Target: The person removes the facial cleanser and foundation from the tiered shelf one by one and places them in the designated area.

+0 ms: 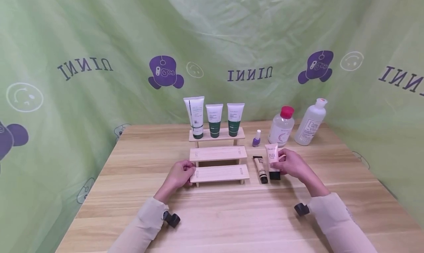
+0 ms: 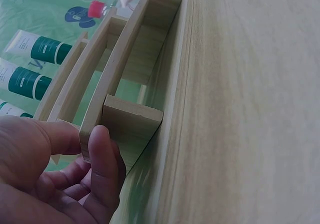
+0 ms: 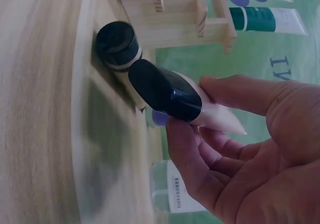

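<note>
My right hand (image 1: 291, 165) pinches a pink BB cream tube (image 1: 272, 154) between thumb and fingers, its black cap (image 3: 167, 91) pointing down. Beside it a smaller beige tube (image 1: 260, 168) with a black cap lies on the table. With thumb and fingers, my left hand (image 1: 180, 174) pinches the left end of the lowest step of a three-tier wooden display stand (image 1: 219, 173). On the top tier stand a tall white tube (image 1: 196, 115) and two shorter white-and-green tubes (image 1: 214, 120). The lower two tiers are bare.
Right of the stand are a small purple nail polish bottle (image 1: 256, 139), a clear bottle with a red cap (image 1: 281, 127) and a taller translucent bottle (image 1: 310, 122). A green printed cloth (image 1: 205, 32) hangs behind the wooden table (image 1: 139, 146).
</note>
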`<state>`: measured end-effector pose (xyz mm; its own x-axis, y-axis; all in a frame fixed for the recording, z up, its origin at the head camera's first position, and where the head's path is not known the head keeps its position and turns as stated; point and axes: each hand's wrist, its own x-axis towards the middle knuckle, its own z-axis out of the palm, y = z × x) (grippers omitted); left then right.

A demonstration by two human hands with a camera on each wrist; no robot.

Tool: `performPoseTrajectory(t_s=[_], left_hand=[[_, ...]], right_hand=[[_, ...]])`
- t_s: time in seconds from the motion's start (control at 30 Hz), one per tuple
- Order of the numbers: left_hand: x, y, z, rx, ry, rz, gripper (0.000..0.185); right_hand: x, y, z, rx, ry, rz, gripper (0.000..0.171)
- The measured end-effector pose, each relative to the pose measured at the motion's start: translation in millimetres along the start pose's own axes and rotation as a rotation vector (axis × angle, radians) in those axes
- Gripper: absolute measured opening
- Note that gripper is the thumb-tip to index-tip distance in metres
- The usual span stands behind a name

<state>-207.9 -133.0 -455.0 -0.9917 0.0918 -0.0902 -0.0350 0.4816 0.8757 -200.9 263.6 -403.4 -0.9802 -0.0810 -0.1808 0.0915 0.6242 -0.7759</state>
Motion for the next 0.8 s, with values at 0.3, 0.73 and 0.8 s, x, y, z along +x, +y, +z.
performPoseTrajectory(t_s=[0.3, 0.73, 0.8], left_hand=[[-2.1, 1.7, 0.2, 0.009, 0.003, 0.009, 0.012], [-0.7, -1.0, 0.2, 0.000, -0.001, 0.014, 0.011], [-1.1, -0.9, 0.3, 0.000, -0.004, 0.016, 0.011]], right_hand=[[3.9, 14.2, -0.6, -0.088, -0.023, 0.042, 0.048], [11.7, 19.2, 0.7, -0.154, -0.039, 0.072, 0.039], [12.7, 19.9, 1.0, -0.170, -0.039, 0.071, 0.038]])
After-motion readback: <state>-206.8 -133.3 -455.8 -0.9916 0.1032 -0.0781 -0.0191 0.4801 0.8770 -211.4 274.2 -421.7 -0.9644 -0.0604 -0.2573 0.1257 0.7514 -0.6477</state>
